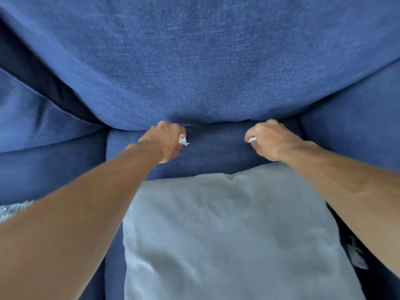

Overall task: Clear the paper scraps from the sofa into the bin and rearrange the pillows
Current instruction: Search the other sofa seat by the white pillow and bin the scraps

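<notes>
Both my hands reach to the back of the blue sofa seat, just below the back cushion. My left hand is closed around a white paper scrap that pokes out between its fingers. My right hand pinches another small white scrap. A grey pillow lies flat on the seat between my forearms, close to me. No bin is in view.
A second blue cushion leans at the left, and the sofa continues at the right. A patterned grey fabric corner shows at the left edge. A pale scrap-like shape lies in the dark gap at lower right.
</notes>
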`<state>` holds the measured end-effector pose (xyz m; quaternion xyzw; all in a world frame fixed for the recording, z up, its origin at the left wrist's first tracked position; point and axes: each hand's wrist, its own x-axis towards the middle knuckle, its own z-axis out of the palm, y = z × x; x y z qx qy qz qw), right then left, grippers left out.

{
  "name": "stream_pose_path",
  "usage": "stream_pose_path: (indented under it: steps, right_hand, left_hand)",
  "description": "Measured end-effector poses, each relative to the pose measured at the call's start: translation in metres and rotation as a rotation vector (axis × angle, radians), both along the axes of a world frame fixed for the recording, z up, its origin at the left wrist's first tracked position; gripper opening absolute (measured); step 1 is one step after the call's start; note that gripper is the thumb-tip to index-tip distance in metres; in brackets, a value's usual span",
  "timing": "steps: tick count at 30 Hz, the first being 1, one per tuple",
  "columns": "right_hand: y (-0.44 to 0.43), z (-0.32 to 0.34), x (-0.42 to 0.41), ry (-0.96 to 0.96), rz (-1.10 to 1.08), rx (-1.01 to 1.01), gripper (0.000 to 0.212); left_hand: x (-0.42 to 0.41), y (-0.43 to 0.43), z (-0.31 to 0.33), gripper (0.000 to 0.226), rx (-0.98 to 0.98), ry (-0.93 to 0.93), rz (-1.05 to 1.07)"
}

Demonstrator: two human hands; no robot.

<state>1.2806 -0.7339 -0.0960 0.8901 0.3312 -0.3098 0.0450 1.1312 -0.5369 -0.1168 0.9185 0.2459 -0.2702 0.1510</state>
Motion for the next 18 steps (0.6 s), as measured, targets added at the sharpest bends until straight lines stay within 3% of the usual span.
stream_pose_path:
  steps: [6, 12, 15, 18]
  right_hand:
    - [-0.017, 0.086, -0.017, -0.013, -0.151, 0.184, 0.024]
    - [-0.039, 0.193, -0.036, -0.047, -0.162, 0.240, 0.032]
    - [-0.049, 0.246, -0.049, -0.065, -0.117, 0.250, 0.019]
    - [-0.065, 0.323, -0.071, -0.126, -0.088, 0.339, 0.026]
  left_hand:
    - [-0.039, -0.011, 0.076, 0.028, -0.031, -0.097, 0.169]
    - [-0.077, -0.042, 0.184, 0.033, 0.066, -0.162, 0.281]
    - [-0.092, -0.066, 0.241, 0.031, 0.071, -0.205, 0.346]
    - [-0.118, -0.093, 0.320, 0.026, 0.150, -0.266, 0.364]
